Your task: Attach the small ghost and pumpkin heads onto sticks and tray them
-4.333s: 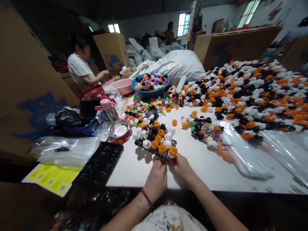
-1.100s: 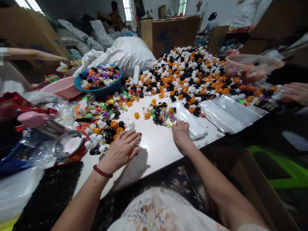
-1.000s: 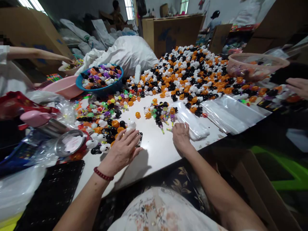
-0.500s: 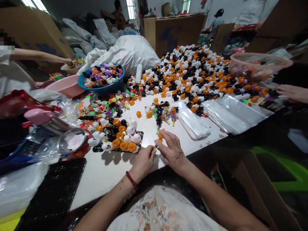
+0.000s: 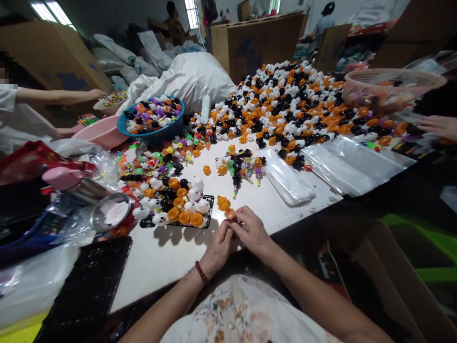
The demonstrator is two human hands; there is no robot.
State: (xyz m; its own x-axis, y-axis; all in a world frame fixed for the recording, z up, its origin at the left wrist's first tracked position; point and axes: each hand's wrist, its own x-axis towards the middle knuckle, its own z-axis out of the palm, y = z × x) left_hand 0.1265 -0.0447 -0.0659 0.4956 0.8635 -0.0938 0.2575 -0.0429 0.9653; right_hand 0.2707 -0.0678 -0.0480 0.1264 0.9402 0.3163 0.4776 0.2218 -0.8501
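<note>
My left hand (image 5: 218, 245) and my right hand (image 5: 253, 232) meet near the table's front edge. The right fingers are closed on an orange pumpkin piece (image 5: 230, 214), with another orange piece (image 5: 223, 203) just beyond it. My left fingertips pinch right below that piece; what they hold is too hidden to tell. To the left, a black crate (image 5: 210, 209) bears white, orange and black round toys (image 5: 183, 217). Beyond my hands lies a small group of assembled toys (image 5: 236, 178), some with coloured sticks.
A large toy pile (image 5: 285, 105) covers the back. Clear bags (image 5: 291, 181) lie right, a blue basin (image 5: 153, 136) and steel bowl (image 5: 94, 216) left. A black tray (image 5: 89, 281) sits front left. Other people's hands show at left (image 5: 94, 94) and right (image 5: 437, 126).
My hands have come together. The orange pieces now show clearly above my fingers, and my right fingers have closed from a looser pose. The person's hand at left has shifted slightly.
</note>
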